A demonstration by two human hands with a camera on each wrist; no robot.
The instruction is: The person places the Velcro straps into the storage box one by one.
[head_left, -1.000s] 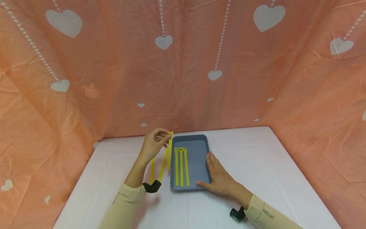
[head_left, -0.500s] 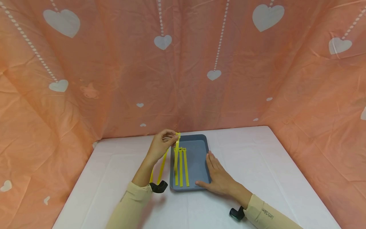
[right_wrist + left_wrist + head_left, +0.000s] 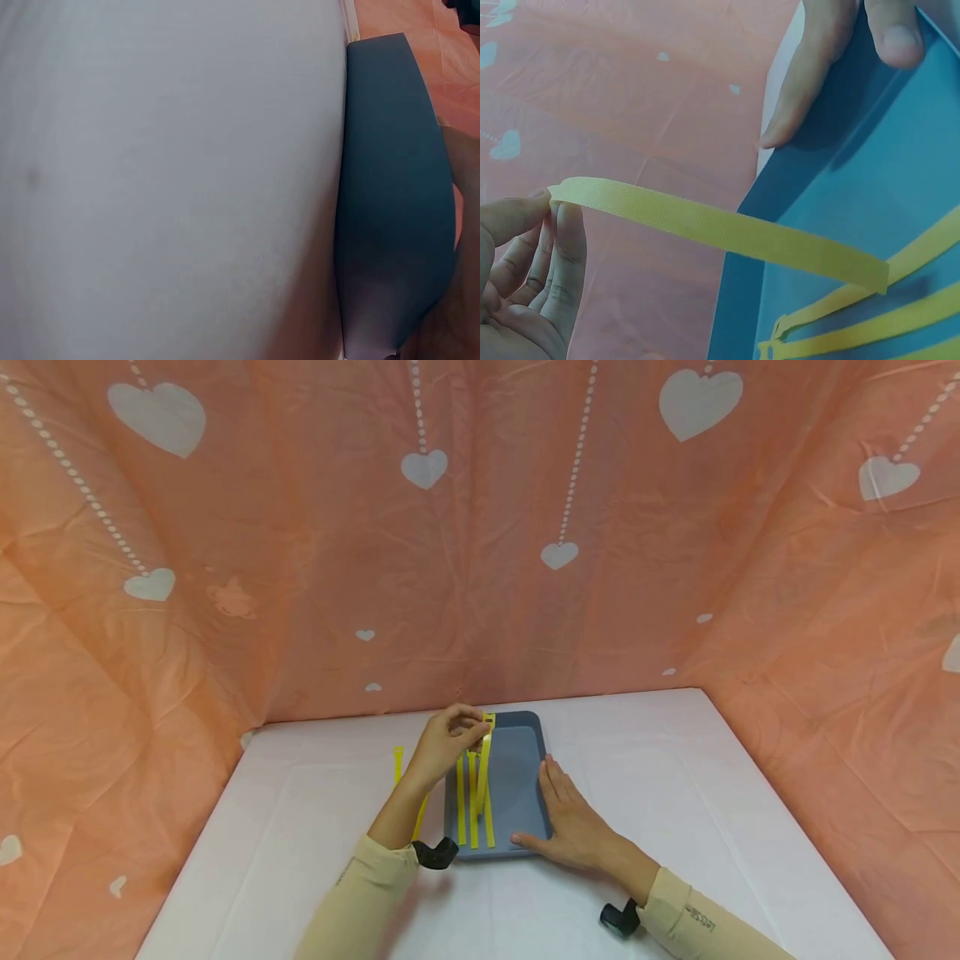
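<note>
Between thumb and fingers, my left hand pinches the head end of a yellow hook-and-loop cable tie. The tie arches and hangs over the blue-grey tray, its tail above the ties lying there. Three more yellow cable ties lie side by side in the tray's left half, heads toward the back, partly covered by the left hand and the held tie. My right hand rests along the tray's right side with fingers straight, its thumb at the near right corner. The right wrist view shows mainly the tray's outer wall.
Left of the tray, more yellow ties lie on the white tabletop, one with its head showing and another partly behind the left wrist. A peach curtain with white hearts surrounds the back and sides. Black wrist cameras sit on both wrists.
My left hand has carried the cable tie rightward, from the tray's left edge to over the ties inside it. The right hand has stayed at the tray's right side.
</note>
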